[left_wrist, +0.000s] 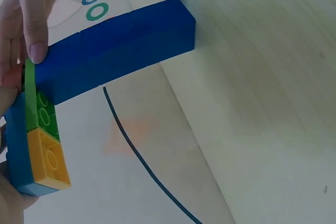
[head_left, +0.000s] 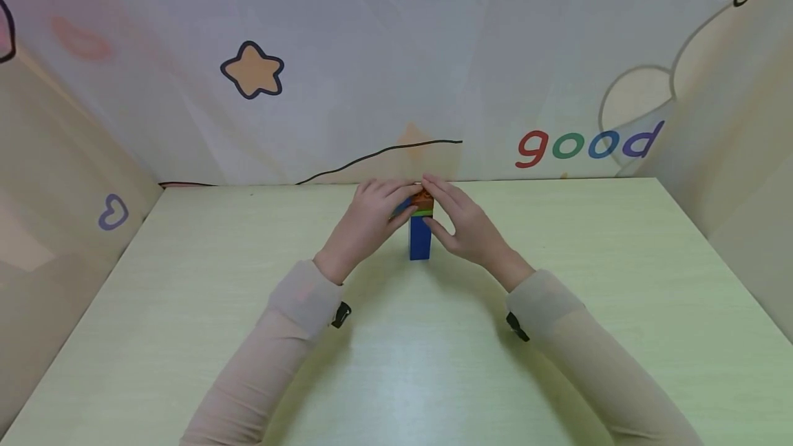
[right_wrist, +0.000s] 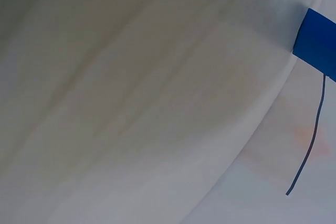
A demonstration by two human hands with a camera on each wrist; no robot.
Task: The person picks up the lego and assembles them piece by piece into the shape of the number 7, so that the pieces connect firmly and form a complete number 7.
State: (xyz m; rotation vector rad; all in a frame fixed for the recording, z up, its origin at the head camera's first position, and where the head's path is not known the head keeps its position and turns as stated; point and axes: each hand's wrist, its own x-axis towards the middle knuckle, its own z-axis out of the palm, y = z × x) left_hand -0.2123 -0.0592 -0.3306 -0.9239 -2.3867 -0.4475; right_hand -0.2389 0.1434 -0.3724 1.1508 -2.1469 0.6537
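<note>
A tall blue block column (head_left: 420, 239) stands upright on the table, its joints showing in the left wrist view. On its top lies a green brick (left_wrist: 30, 100), with a yellow brick (left_wrist: 48, 156) overhanging to the left side. Above these are a lighter blue brick (left_wrist: 19, 145) and an orange-red brick (head_left: 424, 201). My left hand (head_left: 374, 215) pinches the lighter blue brick between thumb and fingers. My right hand (head_left: 467, 226) holds the orange-red brick from the right, thumb low near the green brick. Fingers partly hide the top. Only the column's lower end (right_wrist: 317, 43) shows in the right wrist view.
The pale green table (head_left: 396, 363) reaches back to a printed cloth backdrop (head_left: 372, 88), which rises close behind the column. Cloth walls stand at the left (head_left: 62, 226) and right (head_left: 743, 177). Black clips or straps sit under both sleeves.
</note>
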